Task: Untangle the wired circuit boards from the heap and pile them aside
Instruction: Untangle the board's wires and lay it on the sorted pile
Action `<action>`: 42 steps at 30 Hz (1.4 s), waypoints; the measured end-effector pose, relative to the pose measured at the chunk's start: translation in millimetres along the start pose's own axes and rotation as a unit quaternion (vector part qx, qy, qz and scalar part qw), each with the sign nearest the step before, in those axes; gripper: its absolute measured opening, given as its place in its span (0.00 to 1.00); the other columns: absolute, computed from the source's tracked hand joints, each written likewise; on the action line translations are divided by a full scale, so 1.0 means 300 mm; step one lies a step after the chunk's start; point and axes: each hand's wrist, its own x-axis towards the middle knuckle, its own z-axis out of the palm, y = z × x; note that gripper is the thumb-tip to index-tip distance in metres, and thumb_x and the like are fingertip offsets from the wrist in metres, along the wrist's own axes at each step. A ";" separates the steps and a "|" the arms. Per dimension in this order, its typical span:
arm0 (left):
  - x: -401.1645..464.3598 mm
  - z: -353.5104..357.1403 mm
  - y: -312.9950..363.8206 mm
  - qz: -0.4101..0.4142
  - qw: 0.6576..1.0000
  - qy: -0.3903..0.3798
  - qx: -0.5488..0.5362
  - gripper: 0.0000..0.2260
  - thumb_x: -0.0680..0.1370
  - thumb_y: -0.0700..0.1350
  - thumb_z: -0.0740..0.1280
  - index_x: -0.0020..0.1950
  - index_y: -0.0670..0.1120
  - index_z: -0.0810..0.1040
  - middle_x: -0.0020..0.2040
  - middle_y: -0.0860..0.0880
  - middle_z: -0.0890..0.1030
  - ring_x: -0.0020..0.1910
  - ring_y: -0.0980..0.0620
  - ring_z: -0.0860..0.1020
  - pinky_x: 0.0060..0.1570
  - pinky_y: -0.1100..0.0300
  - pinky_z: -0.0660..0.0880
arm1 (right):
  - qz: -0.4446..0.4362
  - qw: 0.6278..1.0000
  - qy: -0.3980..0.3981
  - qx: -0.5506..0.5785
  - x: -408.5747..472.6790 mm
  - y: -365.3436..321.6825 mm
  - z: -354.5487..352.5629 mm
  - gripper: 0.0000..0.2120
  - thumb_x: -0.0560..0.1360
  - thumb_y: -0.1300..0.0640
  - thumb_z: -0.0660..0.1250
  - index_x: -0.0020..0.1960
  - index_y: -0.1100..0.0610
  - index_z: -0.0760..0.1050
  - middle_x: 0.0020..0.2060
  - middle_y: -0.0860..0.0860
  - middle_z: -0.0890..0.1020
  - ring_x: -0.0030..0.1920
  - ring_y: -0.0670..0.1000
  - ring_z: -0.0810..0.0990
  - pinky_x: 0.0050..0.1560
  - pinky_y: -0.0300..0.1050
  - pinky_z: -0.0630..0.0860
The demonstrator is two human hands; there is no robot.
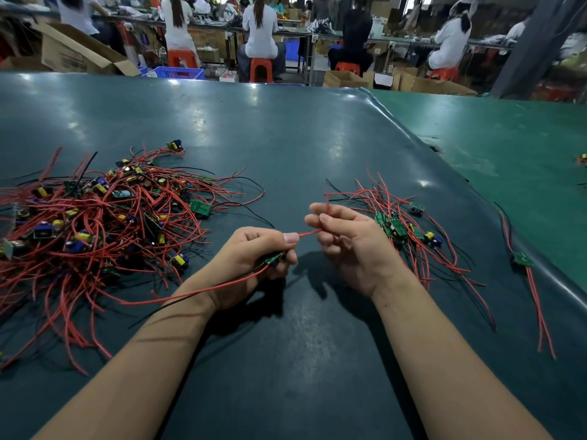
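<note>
Left hand (251, 258) grips board (273, 258), right hand (343, 236) pinches its red wire (306, 233); hard pull risks tearing the solder joint; trailing leads may snag heap (95, 211).

A dark teal mat (286, 138) covered the table, with a brighter green surface (508, 131) at far right. The left heap (95, 217) was red and black wires tangled around green boards with yellow and blue parts. The smaller right pile (403, 223) showed the same red wires and green boards. Far stools (261, 69) were orange-red.
</note>
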 end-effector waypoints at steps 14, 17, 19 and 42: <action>0.003 -0.007 0.003 -0.017 0.998 0.039 -0.052 0.11 0.70 0.45 0.67 0.29 0.43 0.77 0.25 0.50 0.73 0.25 0.53 0.67 0.36 0.58 0.63 | -0.072 0.997 0.020 -0.036 0.002 0.000 -0.015 0.03 0.74 0.63 0.69 0.48 0.59 0.80 0.37 0.53 0.86 0.30 0.46 0.83 0.29 0.34 0.76; 0.004 -0.005 0.000 -0.014 0.998 0.039 -0.045 0.11 0.70 0.44 0.68 0.28 0.44 0.78 0.27 0.48 0.75 0.25 0.54 0.68 0.35 0.58 0.63 | -0.074 0.996 0.044 -0.026 0.006 0.003 -0.009 0.01 0.73 0.61 0.71 0.42 0.58 0.80 0.35 0.53 0.85 0.27 0.46 0.80 0.26 0.34 0.74; 0.007 -0.001 -0.002 -0.014 0.998 0.039 -0.039 0.11 0.69 0.44 0.69 0.27 0.44 0.79 0.28 0.48 0.76 0.25 0.55 0.69 0.33 0.61 0.64 | -0.079 0.994 0.068 -0.029 0.007 0.005 -0.008 0.03 0.72 0.60 0.72 0.41 0.57 0.80 0.34 0.51 0.85 0.27 0.46 0.80 0.26 0.34 0.74; 0.001 0.003 -0.001 0.006 1.000 0.026 0.002 0.11 0.70 0.40 0.73 0.27 0.43 0.80 0.26 0.49 0.76 0.24 0.55 0.69 0.27 0.65 0.63 | -0.064 0.994 0.092 -0.010 0.023 -0.006 -0.033 0.04 0.77 0.61 0.68 0.49 0.57 0.82 0.40 0.52 0.87 0.26 0.43 0.75 0.22 0.32 0.64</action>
